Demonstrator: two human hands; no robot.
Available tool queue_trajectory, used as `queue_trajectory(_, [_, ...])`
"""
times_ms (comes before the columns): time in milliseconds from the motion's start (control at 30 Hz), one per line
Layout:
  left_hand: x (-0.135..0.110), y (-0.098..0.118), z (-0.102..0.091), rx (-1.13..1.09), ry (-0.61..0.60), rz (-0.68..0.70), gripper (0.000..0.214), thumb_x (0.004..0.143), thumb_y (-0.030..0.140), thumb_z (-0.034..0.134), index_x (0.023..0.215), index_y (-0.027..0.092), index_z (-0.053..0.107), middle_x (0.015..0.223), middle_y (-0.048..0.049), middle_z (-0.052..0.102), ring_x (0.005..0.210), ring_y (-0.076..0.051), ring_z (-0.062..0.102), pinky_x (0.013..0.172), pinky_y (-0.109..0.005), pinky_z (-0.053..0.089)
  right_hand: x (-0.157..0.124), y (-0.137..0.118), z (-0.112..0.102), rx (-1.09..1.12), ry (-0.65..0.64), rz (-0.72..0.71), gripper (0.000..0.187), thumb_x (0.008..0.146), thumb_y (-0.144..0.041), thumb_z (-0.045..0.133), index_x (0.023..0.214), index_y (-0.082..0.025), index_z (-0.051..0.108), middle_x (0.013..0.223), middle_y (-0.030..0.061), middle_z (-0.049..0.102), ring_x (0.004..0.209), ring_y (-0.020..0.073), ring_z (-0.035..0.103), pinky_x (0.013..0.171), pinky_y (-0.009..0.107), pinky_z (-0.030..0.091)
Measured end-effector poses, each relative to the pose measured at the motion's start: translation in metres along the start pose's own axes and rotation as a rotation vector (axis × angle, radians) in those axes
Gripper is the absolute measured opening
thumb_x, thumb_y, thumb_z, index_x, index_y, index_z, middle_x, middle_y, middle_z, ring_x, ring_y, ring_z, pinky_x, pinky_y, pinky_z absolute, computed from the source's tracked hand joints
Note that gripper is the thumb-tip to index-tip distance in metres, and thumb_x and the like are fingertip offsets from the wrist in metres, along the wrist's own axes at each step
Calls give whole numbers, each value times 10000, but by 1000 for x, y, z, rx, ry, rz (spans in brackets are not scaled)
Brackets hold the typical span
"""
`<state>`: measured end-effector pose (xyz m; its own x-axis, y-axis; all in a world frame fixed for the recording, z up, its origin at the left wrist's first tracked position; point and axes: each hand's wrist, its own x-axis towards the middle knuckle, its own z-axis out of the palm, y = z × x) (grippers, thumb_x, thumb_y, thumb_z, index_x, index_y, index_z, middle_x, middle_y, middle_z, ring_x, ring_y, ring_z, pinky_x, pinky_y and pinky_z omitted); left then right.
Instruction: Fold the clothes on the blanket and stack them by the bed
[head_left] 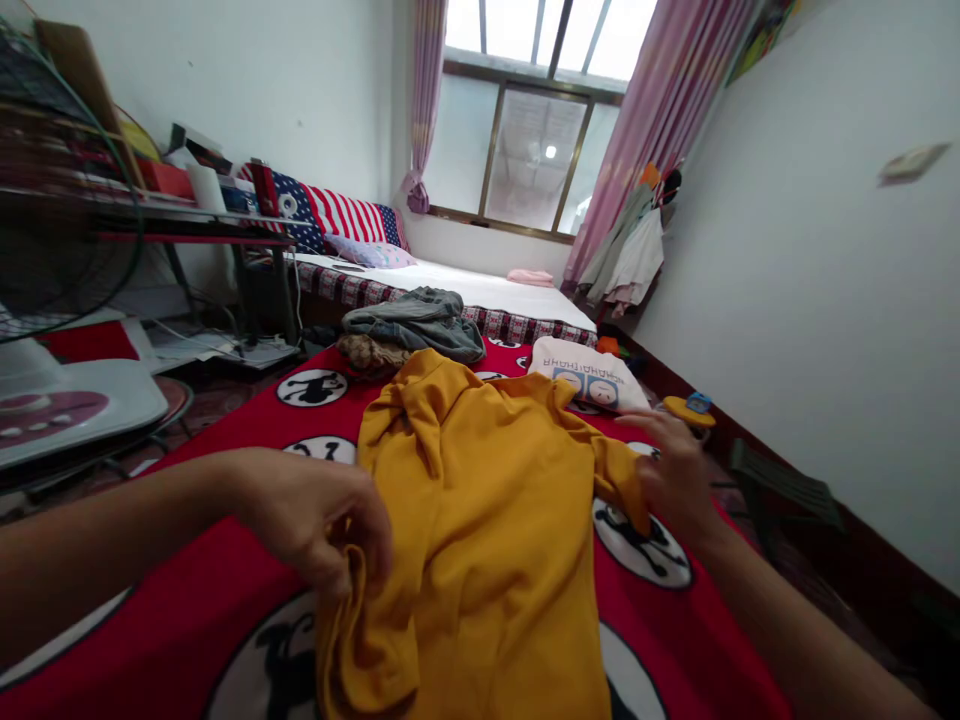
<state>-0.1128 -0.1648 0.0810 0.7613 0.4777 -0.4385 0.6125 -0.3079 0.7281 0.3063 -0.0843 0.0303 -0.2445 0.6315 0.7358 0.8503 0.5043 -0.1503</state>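
A mustard-yellow long-sleeved top (510, 480) lies spread on a red cloth with black-and-white round prints (315, 388), its lower end running off the bottom of the view. At its left side my left hand (322, 520) curls its fingers round a folded part of the yellow fabric, near the sleeve's end. My right hand (679, 475) is at the cuff of the other sleeve, which bends out to the right. Its index finger is stretched out, apart from the thumb, and the thumb side meets the cloth.
Beyond the top lie grey-blue folded clothes (420, 322) and a pale printed fabric item (585, 372). A bed (480, 290) stands under the window. At left are a fan (67, 200) and a cluttered desk (202, 225); at right, a dark green stool (784, 485) and a yellow stool (688, 411).
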Motion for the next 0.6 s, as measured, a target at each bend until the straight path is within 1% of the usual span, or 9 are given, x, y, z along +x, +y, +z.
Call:
queue_trajectory(67, [11,-9,1,93,297,52,287,796,288,619,1055,204,711,991,-39,714,875,-193,649,768,-231,511,-8,-32,12,71,-268,-186,626,595,27,402,1099,-235,665,1247,67,617,1205,231,535,1041,435,416])
queue_trajectory(133, [26,-22,-2,280,599,132,311,842,247,564,1130,217,676,1160,-57,660,1043,-202,611,924,-274,477,-18,-57,22,98,-512,-293,683,595,42,419,1155,-267,658,1346,65,565,1246,252,513,1047,471,405])
queue_trajectory(167, [35,-29,-4,383,704,167,342,841,215,554,1166,224,660,1236,-68,619,1117,-213,578,988,-304,445,-23,-64,26,98,-587,-303,678,608,35,439,1173,-272,655,1386,74,536,1260,272,503,1050,497,396])
queue_trajectory(233, [51,-44,-10,547,822,193,379,828,188,562,1193,236,651,1320,-86,556,1191,-234,534,1046,-353,405,-30,-70,36,128,-633,-241,609,645,13,461,1152,-254,670,1396,99,525,1250,287,517,1042,504,406])
queue_trajectory(367, [82,-60,-32,591,1012,112,300,846,338,594,1107,225,688,1283,-92,565,1184,-246,542,1040,-355,418,-26,-54,56,330,-506,71,435,755,-51,431,1086,-199,672,1247,119,605,1057,223,642,938,405,519])
queue_trajectory(433, [97,-59,-48,517,1150,1,474,824,464,613,1223,209,624,1352,-110,510,1211,-268,531,1036,-360,427,-15,-42,66,376,-349,261,434,789,-134,481,1203,-171,609,1323,156,532,898,203,682,876,397,560])
queue_trajectory(533, [120,-55,-74,417,1287,-229,859,742,600,656,1460,224,370,1519,-152,319,1305,-338,455,1042,-404,413,5,-28,81,353,-135,517,711,746,-206,603,1427,-176,400,1538,213,232,781,181,690,831,406,585])
queue_trajectory(567, [128,-56,-82,386,1291,-288,934,720,624,665,1488,228,309,1536,-163,292,1331,-355,425,1048,-414,398,11,-23,87,373,-102,605,821,719,-212,642,1473,-195,320,1556,215,184,781,182,691,790,395,600])
queue_trajectory(600, [135,-57,-89,346,1276,-338,978,703,640,673,1496,220,283,1529,-178,307,1342,-365,412,1048,-417,390,16,-19,92,424,-90,704,926,694,-217,677,1507,-219,233,1552,214,203,785,186,693,729,374,613])
